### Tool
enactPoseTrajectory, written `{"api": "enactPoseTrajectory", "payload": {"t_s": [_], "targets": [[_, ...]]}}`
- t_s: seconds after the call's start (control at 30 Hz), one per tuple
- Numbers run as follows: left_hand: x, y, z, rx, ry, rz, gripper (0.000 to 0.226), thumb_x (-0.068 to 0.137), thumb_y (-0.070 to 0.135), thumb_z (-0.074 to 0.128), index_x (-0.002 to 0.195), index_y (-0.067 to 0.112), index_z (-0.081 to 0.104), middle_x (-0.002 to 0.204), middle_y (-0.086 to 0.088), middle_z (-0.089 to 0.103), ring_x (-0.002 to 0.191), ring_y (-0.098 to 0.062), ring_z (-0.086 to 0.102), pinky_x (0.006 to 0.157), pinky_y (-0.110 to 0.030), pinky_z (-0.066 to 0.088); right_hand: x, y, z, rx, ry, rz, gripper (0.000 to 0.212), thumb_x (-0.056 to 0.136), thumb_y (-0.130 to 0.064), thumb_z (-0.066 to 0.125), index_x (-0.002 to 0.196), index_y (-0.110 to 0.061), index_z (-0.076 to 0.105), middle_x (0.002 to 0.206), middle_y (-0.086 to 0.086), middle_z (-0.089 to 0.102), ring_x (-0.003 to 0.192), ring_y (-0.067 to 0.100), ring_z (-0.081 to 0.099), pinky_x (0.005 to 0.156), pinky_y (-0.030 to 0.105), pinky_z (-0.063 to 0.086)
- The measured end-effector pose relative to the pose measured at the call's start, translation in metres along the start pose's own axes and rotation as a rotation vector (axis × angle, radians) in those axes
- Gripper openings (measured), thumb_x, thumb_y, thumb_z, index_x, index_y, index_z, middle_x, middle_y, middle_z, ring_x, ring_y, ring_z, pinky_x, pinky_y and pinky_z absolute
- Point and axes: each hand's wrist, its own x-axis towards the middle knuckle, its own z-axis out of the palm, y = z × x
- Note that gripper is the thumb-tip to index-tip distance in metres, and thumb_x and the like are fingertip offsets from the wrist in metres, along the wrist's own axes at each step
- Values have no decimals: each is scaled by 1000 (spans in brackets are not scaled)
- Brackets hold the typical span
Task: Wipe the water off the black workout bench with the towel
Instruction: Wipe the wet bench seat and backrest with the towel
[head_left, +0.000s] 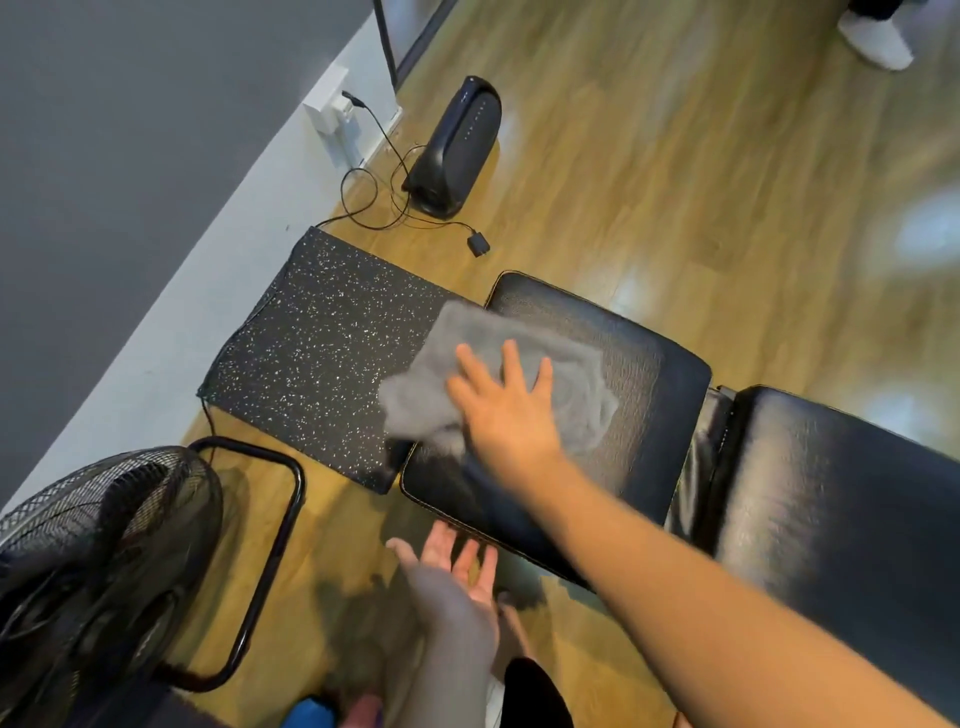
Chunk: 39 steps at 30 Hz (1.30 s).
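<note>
Right now I see my right hand (501, 402) pressed flat, fingers spread wide, on the grey fluffy towel (498, 374) at the centre of the frame; it pins the cloth under the palm rather than gripping it. That towel lies on the black padded workout bench (644, 415), over the left part of the square seat pad, and its left edge hangs past the pad's rim above the black speckled rubber floor mat (322, 353) just beside the bench. Motion blur smears the towel and the pad's surface, so I cannot tell where water sits. The seat pad's near edge, with its pale piping, runs toward the lower middle of the frame, and my left hand (457, 577) hovers just beside that edge, palm up and fingers open, holding nothing. To the right a narrow gap separates the seat pad from the longer back pad (841, 493), which runs out of the frame at the right edge. Bare wooden floor (675, 171) fills the upper right, leaving wide room beyond the far side of the bench. The left side is tighter: a black wire-caged floor fan (98, 561) with a bent tube stand fills the lower left, near the mat's corner. At upper centre a black upright speaker (457, 145) stands near the white skirting, its thin black cable (374, 197) looping across the floor close to the mat's far edge.
</note>
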Motion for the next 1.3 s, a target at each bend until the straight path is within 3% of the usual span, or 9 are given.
{"api": "enactPoseTrajectory", "payload": {"t_s": [0.1,0.17,0.33,0.43,0.6,0.83,1.03,1.17,1.3], "targets": [[-2,-4,2,-51,-12,-2,83,87,75,18,131,15,54,104,-7,71,102,-28,57,85,-39,42,-66,-15,27,-40,-33,-189,40,85,-30,51,125,-26,54,155,0,39,135,52,37,97,77,31],[-5,-5,4,-106,-8,-5,77,86,75,22,109,13,62,95,-17,69,86,-27,59,73,-34,43,-103,-1,41,-35,-26,-230,41,85,-31,40,122,-26,59,151,-1,45,130,50,45,92,75,38],[-3,0,1,8,-7,-23,87,85,77,18,137,14,47,147,-16,43,127,-36,46,93,-43,35,-122,90,45,-18,44,-45,52,80,-18,43,130,-27,52,151,1,46,128,50,47,93,70,42],[-5,-1,3,56,14,-4,86,86,76,16,142,16,42,151,-14,37,137,-36,37,88,-41,34,-79,158,31,84,106,249,56,83,-21,63,137,-21,47,156,5,38,130,54,40,96,68,41],[-12,-10,11,70,39,14,78,89,72,17,142,20,41,153,-9,36,139,-31,36,91,-40,29,-3,174,-2,251,165,564,39,96,-34,51,133,-24,41,163,-2,21,140,48,24,105,70,27],[-11,-11,17,84,75,45,78,90,71,18,141,18,43,151,-10,39,135,-32,39,80,-33,37,-106,70,46,97,179,275,64,75,-15,73,135,-23,52,156,0,36,137,50,33,103,71,30],[0,-13,4,102,31,50,85,82,80,24,132,19,54,145,-6,48,134,-34,42,112,-56,27,-186,40,82,39,-1,4,50,81,-28,46,131,-27,53,156,-3,36,138,48,30,99,69,31],[1,-10,3,39,27,57,84,86,75,24,138,14,47,150,-9,41,137,-32,39,109,-48,32,-137,60,47,88,-8,104,49,83,-21,44,132,-26,51,153,0,43,133,52,40,97,73,36],[-7,-10,6,53,16,39,81,89,73,20,142,17,42,150,-6,40,138,-31,37,106,-46,34,-38,83,7,135,48,286,48,97,-13,48,142,-27,37,164,-4,14,145,51,9,108,75,13]]}}
